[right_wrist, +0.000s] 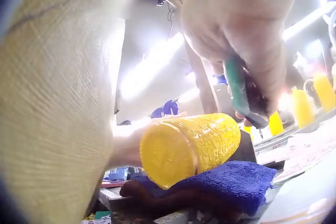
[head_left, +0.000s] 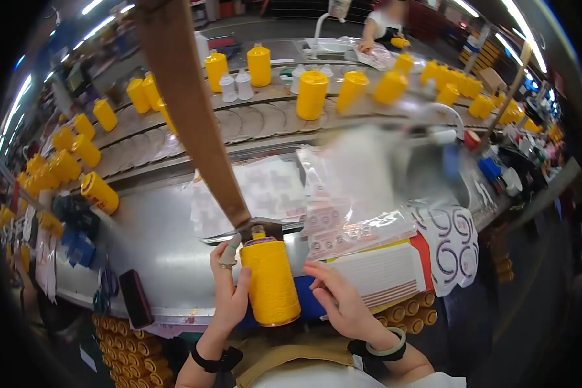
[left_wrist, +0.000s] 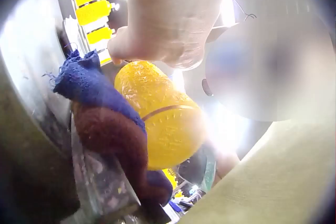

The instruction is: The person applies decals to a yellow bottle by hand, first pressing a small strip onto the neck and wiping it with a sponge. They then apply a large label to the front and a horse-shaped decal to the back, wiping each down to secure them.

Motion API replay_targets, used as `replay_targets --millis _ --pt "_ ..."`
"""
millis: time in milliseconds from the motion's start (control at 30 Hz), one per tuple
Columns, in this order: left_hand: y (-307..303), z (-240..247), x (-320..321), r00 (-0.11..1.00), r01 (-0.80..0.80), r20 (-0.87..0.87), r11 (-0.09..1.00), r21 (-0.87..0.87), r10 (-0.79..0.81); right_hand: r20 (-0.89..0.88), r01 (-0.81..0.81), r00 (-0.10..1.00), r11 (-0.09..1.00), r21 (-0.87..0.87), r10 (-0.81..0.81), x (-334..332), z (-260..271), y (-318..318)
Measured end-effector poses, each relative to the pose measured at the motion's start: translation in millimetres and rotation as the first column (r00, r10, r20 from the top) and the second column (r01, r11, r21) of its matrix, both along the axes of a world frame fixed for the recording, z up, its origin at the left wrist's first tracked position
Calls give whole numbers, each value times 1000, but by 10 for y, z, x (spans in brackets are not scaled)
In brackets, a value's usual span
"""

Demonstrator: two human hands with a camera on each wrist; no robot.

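A yellow bottle [head_left: 269, 284] with a textured, wrapped surface lies in front of the person, neck pointing away. Below it is a blue cloth [right_wrist: 231, 179] over a support. My left hand [head_left: 229, 291] is at the bottle's left side, thumb and fairly straight fingers touching it; one finger wears a pale cover [head_left: 230, 252]. To the right, my right hand [head_left: 344, 301] hovers apart from the bottle, fingers bent. In the right wrist view its fingers hold a small green-and-dark object [right_wrist: 239, 87], hidden in the head view; I cannot tell its kind.
A brown post [head_left: 187, 97] comes down to a dark fixture at the bottle's neck. Printed sheets [head_left: 252, 191] and plastic-wrapped sheets [head_left: 349, 226] lie beyond the hands. A phone [head_left: 136, 297] lies left. Yellow bottles line the conveyor [head_left: 265, 119]; another person [head_left: 381, 26] stands behind it.
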State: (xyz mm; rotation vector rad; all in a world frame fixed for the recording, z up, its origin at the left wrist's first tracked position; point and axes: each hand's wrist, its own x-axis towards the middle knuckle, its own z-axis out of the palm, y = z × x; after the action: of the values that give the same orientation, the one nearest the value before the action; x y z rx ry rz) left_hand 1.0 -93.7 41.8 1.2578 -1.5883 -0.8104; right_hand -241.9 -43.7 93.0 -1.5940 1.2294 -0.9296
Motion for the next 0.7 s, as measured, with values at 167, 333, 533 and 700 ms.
replay_targets --millis 167,333,533,700 --pt "85 -139 23 959 28 -283 987 155 17 38 7 999 1000 -17 -7 34 -55 -47" --pt "-192 -253 79 806 182 -590 928 324 48 -176 -80 981 996 40 86 171 -130 22" --pt "-395 -172 43 788 229 -614 907 353 40 -352 -89 936 978 -190 16 421 -441 -6" --pt "-463 -120 92 955 177 -267 969 175 -126 -540 -164 841 936 -312 -32 458 -147 80"
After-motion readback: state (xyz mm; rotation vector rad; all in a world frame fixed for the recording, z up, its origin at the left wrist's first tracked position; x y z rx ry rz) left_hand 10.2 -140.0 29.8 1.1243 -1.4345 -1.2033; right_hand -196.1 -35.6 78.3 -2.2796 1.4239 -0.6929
